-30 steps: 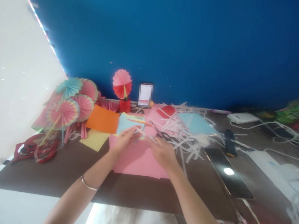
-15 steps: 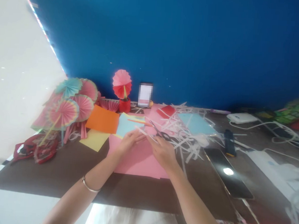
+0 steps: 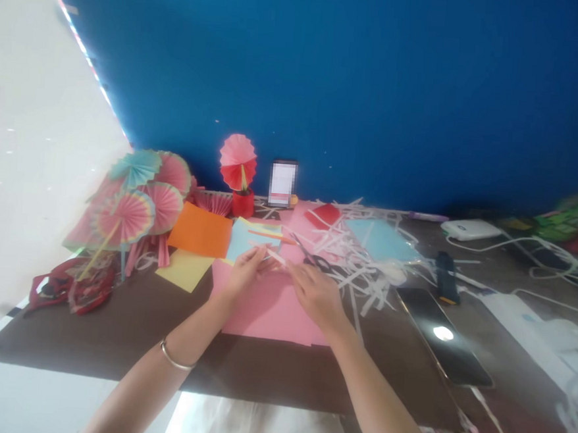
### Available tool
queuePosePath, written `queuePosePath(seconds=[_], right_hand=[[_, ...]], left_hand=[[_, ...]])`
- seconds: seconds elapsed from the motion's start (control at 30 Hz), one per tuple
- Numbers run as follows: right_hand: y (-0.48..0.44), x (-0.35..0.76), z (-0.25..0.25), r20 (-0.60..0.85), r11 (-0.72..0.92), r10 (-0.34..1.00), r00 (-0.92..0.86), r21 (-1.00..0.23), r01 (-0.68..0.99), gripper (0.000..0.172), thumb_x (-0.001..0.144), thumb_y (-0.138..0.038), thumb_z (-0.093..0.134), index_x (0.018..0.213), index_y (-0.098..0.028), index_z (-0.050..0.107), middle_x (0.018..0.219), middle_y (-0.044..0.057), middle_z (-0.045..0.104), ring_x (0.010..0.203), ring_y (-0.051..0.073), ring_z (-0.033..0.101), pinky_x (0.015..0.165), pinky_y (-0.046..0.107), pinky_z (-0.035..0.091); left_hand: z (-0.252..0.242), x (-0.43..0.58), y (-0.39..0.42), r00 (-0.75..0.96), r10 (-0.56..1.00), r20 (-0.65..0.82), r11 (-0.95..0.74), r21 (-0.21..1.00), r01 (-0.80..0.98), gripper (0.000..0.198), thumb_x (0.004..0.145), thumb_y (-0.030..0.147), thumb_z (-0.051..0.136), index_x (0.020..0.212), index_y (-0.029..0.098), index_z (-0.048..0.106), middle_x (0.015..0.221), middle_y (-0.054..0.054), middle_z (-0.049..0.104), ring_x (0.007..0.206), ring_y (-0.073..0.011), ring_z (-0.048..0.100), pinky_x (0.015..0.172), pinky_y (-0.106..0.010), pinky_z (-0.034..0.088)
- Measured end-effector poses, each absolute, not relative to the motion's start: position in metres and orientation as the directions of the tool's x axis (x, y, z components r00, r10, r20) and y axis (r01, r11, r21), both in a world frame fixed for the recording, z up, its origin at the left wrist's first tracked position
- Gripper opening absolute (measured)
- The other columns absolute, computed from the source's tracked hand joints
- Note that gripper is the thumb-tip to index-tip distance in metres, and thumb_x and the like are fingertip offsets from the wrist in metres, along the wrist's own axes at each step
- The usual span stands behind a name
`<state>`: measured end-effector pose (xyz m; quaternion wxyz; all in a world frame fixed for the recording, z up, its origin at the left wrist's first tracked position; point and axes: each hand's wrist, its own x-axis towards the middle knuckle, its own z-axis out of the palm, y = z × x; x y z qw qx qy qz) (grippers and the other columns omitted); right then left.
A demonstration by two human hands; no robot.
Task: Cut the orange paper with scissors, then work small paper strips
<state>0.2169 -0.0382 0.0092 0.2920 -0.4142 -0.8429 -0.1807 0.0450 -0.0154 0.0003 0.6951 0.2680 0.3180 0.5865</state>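
Between both hands, above a sheet of pink paper (image 3: pixel 267 314), runs a narrow whitish-pink paper strip (image 3: pixel 277 258). My left hand (image 3: pixel 246 269) is closed on the strip's left part, its fingers pinched together. At the other end, my right hand (image 3: pixel 316 294) pinches the strip with bent fingers. Scissors (image 3: pixel 318 263) with dark handles lie just beyond my right hand. Behind the hands, an orange stick-like piece (image 3: pixel 272 236) rests across light blue paper (image 3: pixel 243 236). Orange paper (image 3: pixel 200 229) and yellow paper (image 3: pixel 185 270) lie to the left.
Folded paper fans (image 3: pixel 123 217) stand at the left, near a red clear-topped pouch (image 3: pixel 86 285). A pink-and-red fan (image 3: pixel 238 162) rises from a red pot (image 3: pixel 243 203). White paper strips (image 3: pixel 371 281) are heaped at right, beside a phone (image 3: pixel 443 336) with a cable and a white device (image 3: pixel 470 229).
My left hand's fingers have lifted and turned slightly, and the paper strip shows more between the hands. My right hand stays nearly in place. The view has shifted slightly.
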Motion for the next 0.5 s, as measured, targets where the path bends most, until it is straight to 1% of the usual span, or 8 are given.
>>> queuePosePath(seconds=[0.1,0.23,0.33,0.43,0.5], right_hand=[[-0.0383,0.2171,0.0096,0.639,0.590,0.582,-0.504,0.095,0.802,0.041,0.082,-0.004,0.044,0.116,-0.021,0.060,0.084,0.005,0.065,0.071,0.014,0.058,0.062,0.023,0.044],[-0.0394,0.2165,0.0104,0.642,0.575,0.583,-0.497,0.106,0.811,0.047,0.079,0.001,0.044,0.117,-0.022,0.060,0.084,0.004,0.065,0.068,0.013,0.057,0.060,0.023,0.042],[-0.0396,0.2166,0.0100,0.643,0.571,0.592,-0.485,0.090,0.816,0.049,0.078,0.002,0.044,0.117,-0.023,0.060,0.085,0.004,0.065,0.070,0.012,0.058,0.062,0.022,0.042],[-0.0386,0.2166,0.0089,0.659,0.566,0.594,-0.462,0.066,0.821,0.044,0.080,-0.002,0.045,0.114,-0.024,0.062,0.086,0.004,0.066,0.070,0.013,0.058,0.062,0.022,0.043],[-0.0379,0.2161,0.0085,0.686,0.556,0.594,-0.421,0.029,0.831,0.039,0.082,-0.006,0.045,0.111,-0.024,0.064,0.085,0.004,0.066,0.070,0.012,0.059,0.062,0.022,0.043]], left_hand=[[0.0013,0.0427,-0.0141,0.094,0.986,-0.141,0.167,0.726,-0.667,0.026,0.072,0.032,0.070,0.093,0.018,0.067,0.098,-0.004,0.065,0.085,-0.0136,0.064,0.095,-0.035,0.043],[0.0045,0.0432,-0.0156,0.082,0.983,-0.164,0.176,0.720,-0.672,0.023,0.073,0.031,0.068,0.093,0.019,0.067,0.102,-0.003,0.064,0.084,-0.0131,0.064,0.095,-0.035,0.043],[0.0055,0.0438,-0.0163,0.085,0.980,-0.180,0.190,0.713,-0.675,0.026,0.073,0.033,0.068,0.096,0.020,0.065,0.095,-0.003,0.065,0.082,-0.0135,0.065,0.094,-0.036,0.043],[0.0046,0.0438,-0.0157,0.107,0.977,-0.186,0.210,0.717,-0.665,0.033,0.072,0.036,0.069,0.100,0.019,0.064,0.084,-0.003,0.067,0.081,-0.0151,0.066,0.094,-0.037,0.043],[0.0040,0.0444,-0.0156,0.138,0.977,-0.165,0.215,0.728,-0.651,0.036,0.071,0.039,0.069,0.101,0.018,0.064,0.082,-0.003,0.068,0.083,-0.0167,0.066,0.093,-0.038,0.043]])
